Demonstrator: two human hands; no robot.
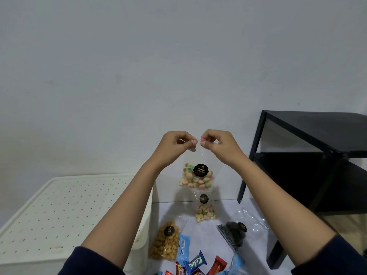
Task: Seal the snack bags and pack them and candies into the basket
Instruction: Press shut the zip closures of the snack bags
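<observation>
Sealing step under way. Left grip [178, 142] and right grip [216, 142] each pinch the top edge of the gem-biscuit bag [196, 177], fingertips almost meeting. The bag hangs in the air, right of the white perforated bin [59, 205] and above its top.

Everything else lies on the surface right of the bin:
- orange snack bag [165, 243] just beside the bin wall
- second biscuit bag [205, 212] further right
- dark snack bag [234, 235] further right again
- candies [196, 263] past the bin's near corner

Nothing looks packed yet. Can't tell whether the bin is the basket.

Next move, my guess: close the top along its full width with the bag kept upright, then on to the other bags.
</observation>
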